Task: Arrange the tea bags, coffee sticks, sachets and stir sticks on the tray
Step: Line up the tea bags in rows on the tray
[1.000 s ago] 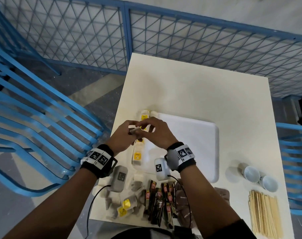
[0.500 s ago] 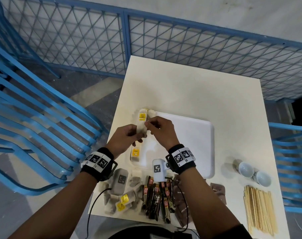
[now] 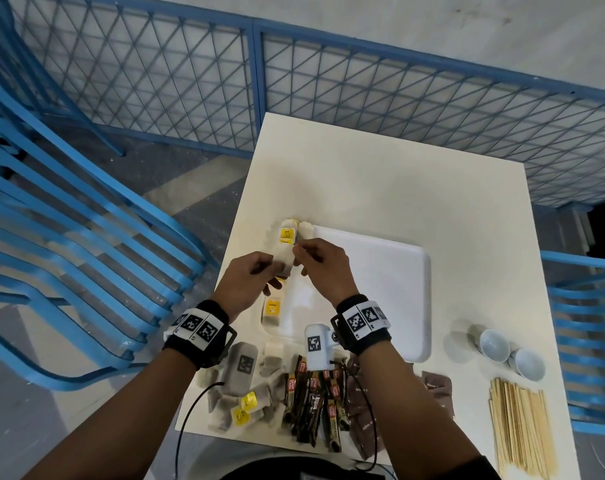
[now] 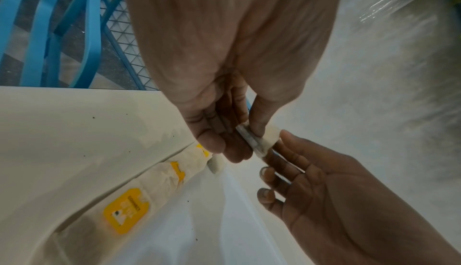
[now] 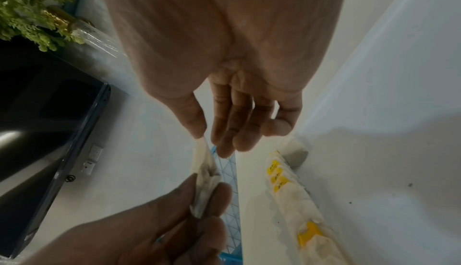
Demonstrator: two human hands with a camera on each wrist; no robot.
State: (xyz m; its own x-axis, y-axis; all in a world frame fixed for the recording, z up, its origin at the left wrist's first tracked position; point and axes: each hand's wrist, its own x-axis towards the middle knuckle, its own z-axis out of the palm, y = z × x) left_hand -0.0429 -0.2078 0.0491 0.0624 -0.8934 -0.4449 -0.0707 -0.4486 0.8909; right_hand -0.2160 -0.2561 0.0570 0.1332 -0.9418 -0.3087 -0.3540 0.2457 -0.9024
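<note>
Both hands hold one white tea bag [image 3: 283, 263] just above the left edge of the white tray [image 3: 380, 289]. My left hand [image 3: 275, 270] pinches its lower part [image 5: 204, 192] between thumb and fingers. My right hand [image 3: 303, 253] pinches its top corner [image 5: 201, 145] between thumb and forefinger. Below them a row of tea bags [image 3: 287, 233] with yellow tags [image 4: 126, 210] lies along the tray's left side. Loose tea bags [image 3: 245, 407], dark coffee sticks [image 3: 315, 403] and brown sachets [image 3: 363, 410] are heaped at the table's near edge. Wooden stir sticks [image 3: 519, 424] lie at the near right.
Two small white cups [image 3: 495, 344] stand right of the tray, above the stir sticks. A blue slatted chair [image 3: 69, 237] stands left of the table and another [image 3: 588, 306] to its right. A blue mesh fence [image 3: 259, 81] runs behind the table.
Both hands keep hold of the tea bag and have drifted slightly farther along the row at the tray's left side. The head view has shifted a little.
</note>
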